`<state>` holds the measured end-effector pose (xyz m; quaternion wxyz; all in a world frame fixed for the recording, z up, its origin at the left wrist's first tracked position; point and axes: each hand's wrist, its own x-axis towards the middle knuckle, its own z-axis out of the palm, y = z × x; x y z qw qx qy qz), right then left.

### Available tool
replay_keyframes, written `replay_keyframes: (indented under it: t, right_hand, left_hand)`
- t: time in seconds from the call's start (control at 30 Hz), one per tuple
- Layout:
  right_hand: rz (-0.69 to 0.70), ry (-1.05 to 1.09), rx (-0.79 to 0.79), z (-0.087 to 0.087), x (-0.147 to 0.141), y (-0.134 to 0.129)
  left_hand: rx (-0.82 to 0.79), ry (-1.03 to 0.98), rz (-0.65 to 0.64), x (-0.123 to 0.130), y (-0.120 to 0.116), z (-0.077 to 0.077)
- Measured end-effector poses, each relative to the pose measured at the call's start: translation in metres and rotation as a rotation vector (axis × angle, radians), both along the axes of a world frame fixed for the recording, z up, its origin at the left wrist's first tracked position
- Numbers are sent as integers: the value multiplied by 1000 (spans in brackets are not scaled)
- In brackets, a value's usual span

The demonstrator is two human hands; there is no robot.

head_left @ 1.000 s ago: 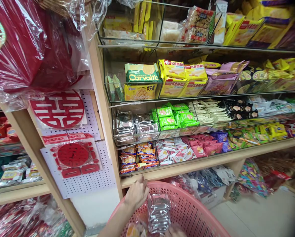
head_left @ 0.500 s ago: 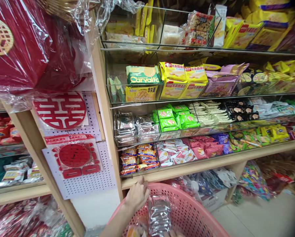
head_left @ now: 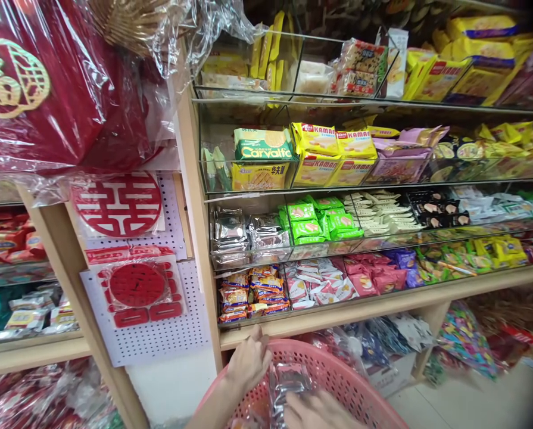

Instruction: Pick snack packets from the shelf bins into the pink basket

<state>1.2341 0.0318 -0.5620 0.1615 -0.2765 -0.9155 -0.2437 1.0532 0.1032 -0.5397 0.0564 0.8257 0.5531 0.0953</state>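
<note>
A pink perforated plastic basket (head_left: 337, 372) stands below the shelves at the bottom of the view. My left hand (head_left: 251, 360) is closed over its rim on the near left side. Inside the basket lies a stack of shiny silver packets (head_left: 290, 376), with other wrapped items beside them that I cannot make out. My right hand (head_left: 322, 411) is inside the basket over the lower part of the silver packets. Its fingers are smeared by motion, so their grip is unclear.
Glass-fronted shelves hold silver packets (head_left: 230, 229), green packets (head_left: 306, 221), orange packets (head_left: 266, 286) and yellow Kaman packs (head_left: 315, 140). A wooden post (head_left: 199, 238) rises left of them. Wrapped dark red bags (head_left: 78, 89) hang at upper left. Red paper-cuts (head_left: 117, 205) hang below.
My right hand has come up from the bottom edge over the silver packets. My left hand stays on the basket rim. The view has shifted slightly.
</note>
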Motion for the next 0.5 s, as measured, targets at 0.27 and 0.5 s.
replay_keyframes:
  t: [0.27,0.5]
  right_hand:
    - [-148,83,97,234,-12,82]
    - [-360,-73,157,294,-26,160]
  left_hand:
    - [5,31,12,0,-1,-2]
    - [9,8,1,-1,-1,-1]
